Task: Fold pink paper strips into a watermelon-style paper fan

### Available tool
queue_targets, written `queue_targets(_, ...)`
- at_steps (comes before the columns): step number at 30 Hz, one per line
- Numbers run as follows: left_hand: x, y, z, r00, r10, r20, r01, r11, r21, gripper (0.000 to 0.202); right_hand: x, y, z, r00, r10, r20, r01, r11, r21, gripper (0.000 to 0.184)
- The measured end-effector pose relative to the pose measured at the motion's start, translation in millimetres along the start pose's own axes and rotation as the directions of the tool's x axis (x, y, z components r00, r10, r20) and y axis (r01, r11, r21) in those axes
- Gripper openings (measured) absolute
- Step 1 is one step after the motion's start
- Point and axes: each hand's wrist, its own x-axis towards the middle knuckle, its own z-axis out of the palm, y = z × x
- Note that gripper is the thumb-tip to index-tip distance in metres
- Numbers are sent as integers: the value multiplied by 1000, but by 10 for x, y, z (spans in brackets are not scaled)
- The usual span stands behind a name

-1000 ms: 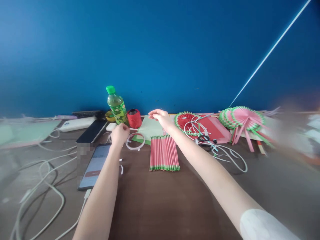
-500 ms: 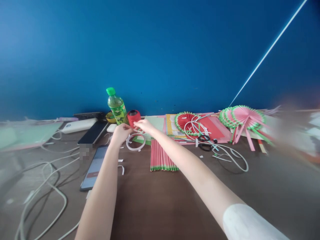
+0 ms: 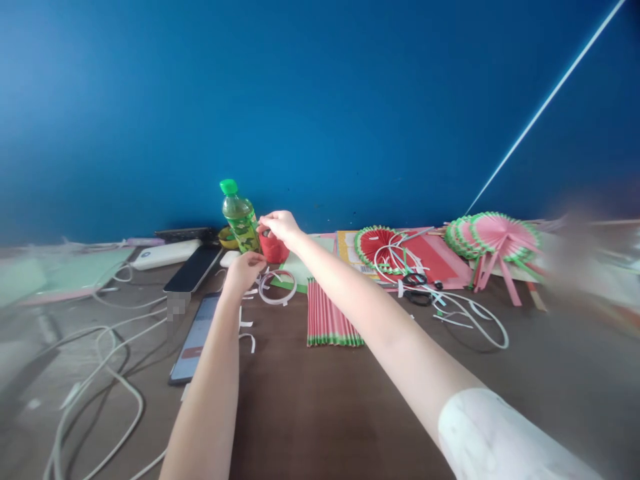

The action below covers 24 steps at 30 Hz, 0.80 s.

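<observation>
My right hand (image 3: 283,225) is raised above a red rounded object (image 3: 276,251), its fingers bent together in a pinch. Whatever lies between them is too small to make out. Lower and to the left, my left hand (image 3: 245,270) has thumb and fingertips pressed together beside a ring-shaped roll of tape (image 3: 278,301). I cannot make out anything in that pinch. A green-capped drink bottle (image 3: 241,223) stands right behind my hands. Pleated pink paper with green edges (image 3: 333,319) lies on the table, partly under my right forearm.
Left of my arms lie a phone (image 3: 194,343), a dark slab (image 3: 193,270), a white power bank (image 3: 167,255) and loose cables (image 3: 120,373). To the right are a red pleated fan (image 3: 375,243), black scissors (image 3: 419,298), white cord (image 3: 493,328) and pink fans (image 3: 505,237). A blue wall (image 3: 320,120) rises behind.
My right hand has lifted up and away from my left hand, now over the red object. My left hand stays low by the tape roll. The whole view has shifted slightly.
</observation>
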Motion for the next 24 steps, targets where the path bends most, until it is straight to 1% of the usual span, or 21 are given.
queue_targets(4, 10, -47, 3, 999, -21, 27, 20, 999, 27, 22, 22, -195, -51, 1000, 19, 3, -19, 997, 69, 12)
queue_targets(8, -12, -42, 7, 998, -34, 49, 31, 998, 53, 24, 62, -300, -167, 1000, 29, 6, -30, 986, 163, 11)
queue_targets(12, -62, 70, -17, 997, -23, 72, 19, 998, 57, 26, 65, -336, -381, 998, 47, 32, -54, 963, 266, 13)
queue_targets(14, -94, 152, -27, 996, -11, 86, 6, 999, 53, 27, 45, -323, -512, 997, 55, 45, -66, 950, 306, 13)
queue_targets(16, -126, 234, -31, 994, 7, 110, -12, 999, 43, 29, 11, -286, -648, 997, 64, 38, -73, 938, 340, 18)
queue_targets(18, -151, 300, -36, 987, 27, 155, -32, 999, 31, 28, -51, -231, -781, 995, 92, 24, -94, 916, 391, 21)
queue_targets(20, -163, 347, -50, 968, 46, 246, -51, 999, 12, 24, -151, -170, -905, 994, 102, 44, -111, 913, 393, 21)
queue_targets(22, -164, 381, -68, 935, 49, 350, -48, 999, -12, 22, -288, -114, -1017, 988, 103, 115, -138, 924, 356, 21)
queue_targets(23, -162, 397, -74, 925, 38, 378, -32, 999, -23, 22, -365, -90, -1066, 983, 94, 158, -143, 932, 334, 22)
queue_targets(24, -162, 415, -74, 925, 22, 379, -5, 999, -45, 22, -443, -69, -1112, 977, 95, 191, -152, 937, 315, 22)
